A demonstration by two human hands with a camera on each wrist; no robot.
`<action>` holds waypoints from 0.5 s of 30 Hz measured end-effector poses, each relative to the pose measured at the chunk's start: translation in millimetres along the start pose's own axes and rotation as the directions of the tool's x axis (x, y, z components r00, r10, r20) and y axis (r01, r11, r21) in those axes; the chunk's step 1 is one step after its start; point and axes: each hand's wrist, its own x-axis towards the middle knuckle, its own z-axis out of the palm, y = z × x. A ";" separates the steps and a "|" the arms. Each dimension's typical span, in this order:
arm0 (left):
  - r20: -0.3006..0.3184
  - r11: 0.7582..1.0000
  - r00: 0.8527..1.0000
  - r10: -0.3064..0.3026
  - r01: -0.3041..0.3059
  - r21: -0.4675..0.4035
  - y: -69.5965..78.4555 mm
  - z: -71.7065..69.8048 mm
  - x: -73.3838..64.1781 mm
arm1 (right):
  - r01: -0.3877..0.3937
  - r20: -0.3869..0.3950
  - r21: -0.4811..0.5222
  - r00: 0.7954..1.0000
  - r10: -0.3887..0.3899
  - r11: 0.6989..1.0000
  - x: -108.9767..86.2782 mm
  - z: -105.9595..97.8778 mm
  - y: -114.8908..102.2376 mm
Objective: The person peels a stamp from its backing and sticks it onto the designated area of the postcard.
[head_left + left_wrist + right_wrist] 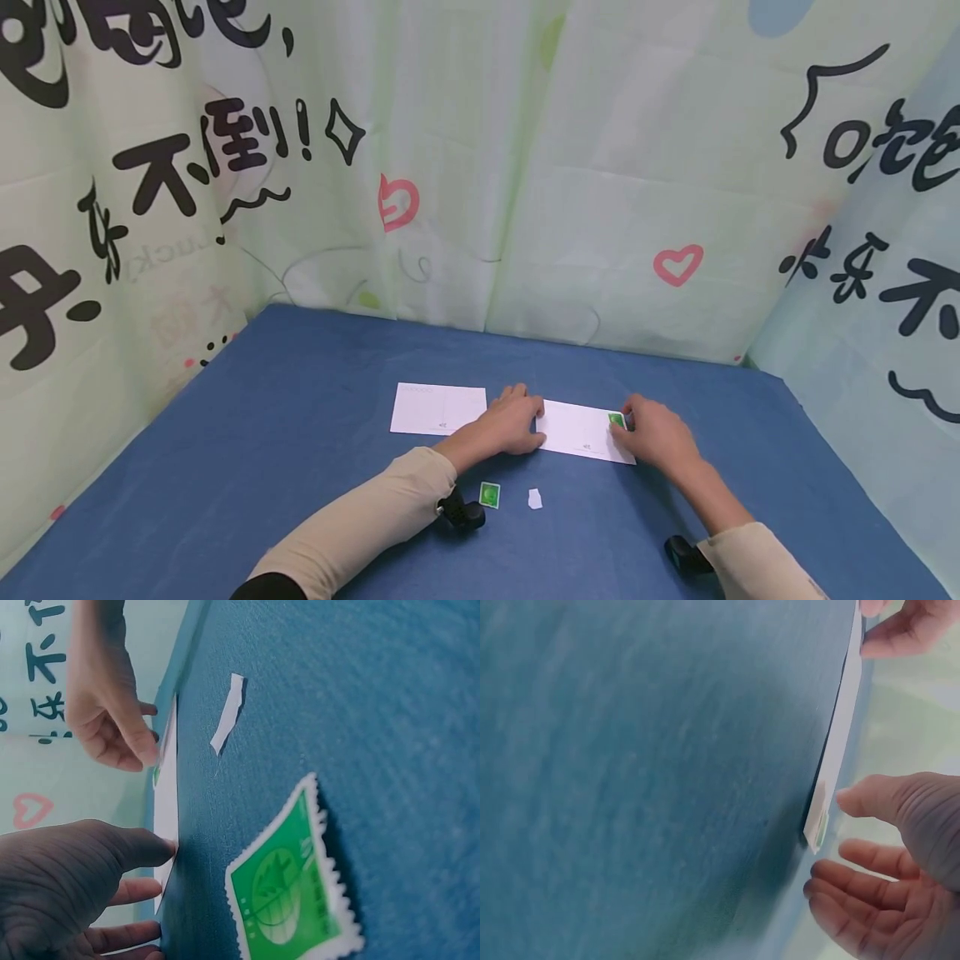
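Two white postcards lie on the blue cloth. On the left edge of the right postcard rests my left hand, its thumb and fingertips spread along the card. A green stamp sits at that card's upper right corner. Beside this corner is my right hand, thumb at the stamp; the right wrist view shows its thumb and fingers apart. The left postcard lies partly behind my left hand. A second green stamp with a white perforated border lies nearer me, also large in the left wrist view.
A small torn scrap of white paper lies right of the loose stamp. The blue cloth covers the table. Pale printed curtains hang around its back and sides. A black wrist camera sits close to the loose stamp.
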 end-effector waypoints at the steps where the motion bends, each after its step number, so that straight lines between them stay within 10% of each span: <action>1: -0.001 1.000 1.000 0.000 0.000 0.000 -0.2 0.2 0.1 | 0.011 -0.005 -0.018 1.000 -0.011 1.000 -0.4 0.9 -0.8; 15: 0.004 1.000 1.000 -0.011 0.011 -0.005 -0.5 1.9 -0.6 | 0.126 0.014 -0.048 0.992 -0.126 0.991 -3.8 5.9 -6.1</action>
